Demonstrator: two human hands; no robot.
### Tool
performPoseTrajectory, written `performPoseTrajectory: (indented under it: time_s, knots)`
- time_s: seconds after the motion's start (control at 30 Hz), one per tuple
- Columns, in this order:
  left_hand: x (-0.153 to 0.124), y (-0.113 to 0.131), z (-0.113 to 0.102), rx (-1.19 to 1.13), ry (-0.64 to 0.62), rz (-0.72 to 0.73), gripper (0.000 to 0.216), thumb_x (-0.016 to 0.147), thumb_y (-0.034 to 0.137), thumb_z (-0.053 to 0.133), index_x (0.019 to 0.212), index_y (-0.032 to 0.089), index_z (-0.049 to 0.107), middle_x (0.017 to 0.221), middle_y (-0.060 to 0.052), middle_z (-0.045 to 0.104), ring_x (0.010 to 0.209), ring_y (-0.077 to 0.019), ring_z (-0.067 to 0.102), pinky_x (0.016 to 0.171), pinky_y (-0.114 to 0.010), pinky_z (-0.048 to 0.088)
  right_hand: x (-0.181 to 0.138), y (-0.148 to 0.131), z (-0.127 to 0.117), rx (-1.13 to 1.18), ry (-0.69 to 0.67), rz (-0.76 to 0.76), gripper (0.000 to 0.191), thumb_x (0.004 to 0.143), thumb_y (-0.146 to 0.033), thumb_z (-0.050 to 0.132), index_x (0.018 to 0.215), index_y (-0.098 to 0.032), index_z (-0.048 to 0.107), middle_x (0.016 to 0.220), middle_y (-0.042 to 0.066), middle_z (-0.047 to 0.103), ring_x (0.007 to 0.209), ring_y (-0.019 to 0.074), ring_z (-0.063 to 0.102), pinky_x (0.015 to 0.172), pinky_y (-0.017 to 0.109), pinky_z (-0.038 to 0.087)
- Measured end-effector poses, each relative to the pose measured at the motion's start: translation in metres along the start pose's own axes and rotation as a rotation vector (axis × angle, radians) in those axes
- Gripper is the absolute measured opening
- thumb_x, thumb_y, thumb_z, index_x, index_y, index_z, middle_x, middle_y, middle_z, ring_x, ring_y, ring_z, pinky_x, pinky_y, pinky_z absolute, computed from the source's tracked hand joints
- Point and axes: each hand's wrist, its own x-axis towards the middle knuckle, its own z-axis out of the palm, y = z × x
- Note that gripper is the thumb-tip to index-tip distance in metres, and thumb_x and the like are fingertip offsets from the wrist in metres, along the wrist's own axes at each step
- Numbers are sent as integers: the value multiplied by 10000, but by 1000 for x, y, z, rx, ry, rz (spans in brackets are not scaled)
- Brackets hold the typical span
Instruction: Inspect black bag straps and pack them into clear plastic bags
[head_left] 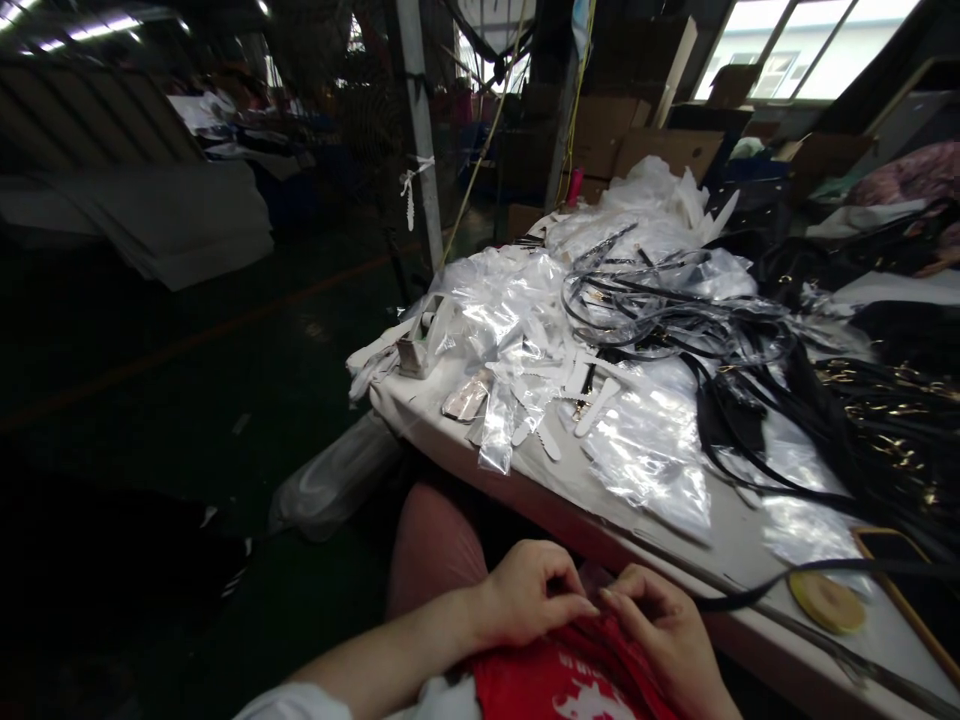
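Note:
Both hands are close together over the red apron (577, 675) on my lap, just below the table edge. My left hand (536, 595) is closed, thumb and fingers pinched. Facing it, my right hand (656, 620) is closed in a similar pinch, its thumb tip almost touching the left one. A bit of clear plastic (596, 577) shows behind the fingertips; what the fingers grip is too small to make out. One black strap (780, 580) runs from the table's right side and disappears behind my right hand.
On the white-covered table (450, 430) lie clear plastic bags (652, 440), white serrated strips (598, 405), tangled black straps (675, 310) and a metal box-like holder (424, 340). A yellow tape roll (827, 602) and a phone (904, 560) sit at right. A metal pole (421, 130) stands behind.

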Motion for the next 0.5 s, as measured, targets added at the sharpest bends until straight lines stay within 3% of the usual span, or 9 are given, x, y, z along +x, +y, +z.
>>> performPoseTrajectory:
  time_s: [0.13, 0.3, 0.4, 0.5]
  knots:
    - [5, 3, -1, 28, -32, 8, 177, 782, 310, 743, 727, 145, 710, 700, -11, 667, 653, -112, 564, 647, -207, 401, 4, -9, 0, 38, -39, -47, 372, 779, -429, 733, 582, -201, 514, 596, -13, 502, 572, 146, 471, 544, 263, 414]
    - [8, 6, -5, 42, -51, -19, 191, 780, 318, 746, 708, 148, 700, 713, -14, 669, 660, -115, 563, 644, -210, 402, 7, -20, -5, -46, -206, -50, 289, 890, -435, 600, 750, -192, 670, 744, 40, 643, 709, 197, 599, 687, 302, 476]
    - [9, 6, -5, 56, -60, -25, 181, 779, 309, 744, 709, 148, 700, 702, -10, 663, 657, -115, 561, 642, -210, 399, 5, -19, -4, -118, -172, -73, 289, 890, -411, 609, 706, -197, 674, 711, 35, 649, 676, 187, 601, 660, 295, 467]
    - [8, 9, -3, 76, -64, -8, 189, 811, 306, 702, 712, 145, 698, 696, -13, 659, 649, -114, 555, 643, -214, 397, 5, -14, 1, -127, -40, -102, 335, 800, -402, 716, 572, -201, 576, 586, -1, 574, 560, 154, 527, 553, 271, 423]
